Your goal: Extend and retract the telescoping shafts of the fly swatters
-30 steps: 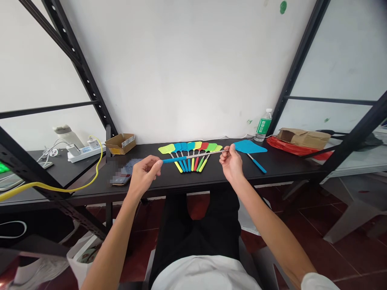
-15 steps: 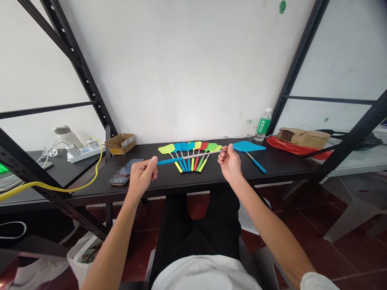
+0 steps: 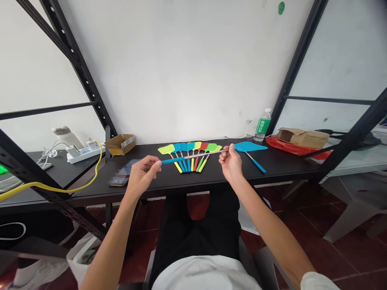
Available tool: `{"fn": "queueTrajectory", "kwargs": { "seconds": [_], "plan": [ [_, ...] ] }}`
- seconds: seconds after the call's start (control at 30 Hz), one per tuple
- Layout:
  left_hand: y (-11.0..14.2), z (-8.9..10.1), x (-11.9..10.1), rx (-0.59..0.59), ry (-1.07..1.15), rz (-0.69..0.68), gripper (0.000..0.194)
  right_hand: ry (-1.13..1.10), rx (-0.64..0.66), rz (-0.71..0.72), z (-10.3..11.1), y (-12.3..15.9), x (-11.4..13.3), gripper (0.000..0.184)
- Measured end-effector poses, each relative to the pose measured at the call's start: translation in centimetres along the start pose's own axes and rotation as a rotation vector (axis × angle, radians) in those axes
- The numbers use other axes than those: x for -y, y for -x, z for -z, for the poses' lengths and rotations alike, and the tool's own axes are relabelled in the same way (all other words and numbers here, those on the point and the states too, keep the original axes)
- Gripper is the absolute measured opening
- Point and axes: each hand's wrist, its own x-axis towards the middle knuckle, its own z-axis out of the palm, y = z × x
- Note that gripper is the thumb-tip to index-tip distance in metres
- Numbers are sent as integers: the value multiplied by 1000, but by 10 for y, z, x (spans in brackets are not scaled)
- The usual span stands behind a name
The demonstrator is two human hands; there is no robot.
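Note:
Stretched level between my hands, just above the table, is a blue fly swatter (image 3: pixel 173 160) with a thin metal shaft. My left hand (image 3: pixel 143 173) pinches the end of its blue handle between thumb and fingers. At the other end, my right hand (image 3: pixel 230 163) is closed on the shaft, just below the blue head (image 3: pixel 250 146). Behind the shaft, several short fly swatters (image 3: pixel 193 155) in yellow, blue, red and green lie fanned out on the black table (image 3: pixel 175 181). Another blue-handled swatter (image 3: pixel 256 162) rests to the right, its head partly covered by the held one.
A phone (image 3: pixel 122 175) and an open cardboard box (image 3: pixel 120 144) are on the left. A water bottle (image 3: pixel 263 125) stands at the back right, beside a brown paper bag (image 3: pixel 302 137) on red plastic. A yellow cable (image 3: pixel 97 169) hangs across the left shelf post.
My left hand has loosened from a fist to a pinch at the handle's end. The swatter has shifted slightly to the right. My right hand has barely moved.

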Motion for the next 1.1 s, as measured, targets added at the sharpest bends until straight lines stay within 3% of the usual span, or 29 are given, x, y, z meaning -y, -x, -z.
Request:
{"fn": "queueTrajectory", "kwargs": {
  "seconds": [0.2, 0.37, 0.47, 0.57, 0.7, 0.77, 0.93, 1.1],
  "plan": [
    [-1, -2, 1, -35, -122, -37, 45, 7, 4, -1, -2, 1, -1, 49],
    [-1, -5, 5, -140, -56, 29, 57, 19, 21, 8, -4, 4, -2, 47],
    [-1, -4, 6, -131, -19, 74, 58, 5, 28, 8, -3, 4, -2, 46],
    [-2, -2, 6, -87, -2, 70, 53, 12, 12, 1, -1, 2, -2, 45],
    [-2, 0, 3, -2, 22, 38, 23, 20, -9, -3, -1, 1, -2, 47],
    [-1, 0, 1, 13, 0, 25, 20, 13, -8, -2, -1, 1, -3, 47],
    [0, -1, 1, -44, -154, -33, 39, 14, 8, -7, -2, 2, -2, 47],
    [-1, -2, 1, -139, -168, -8, 56, 25, 16, -12, -4, 4, -3, 47]
  ]
}}
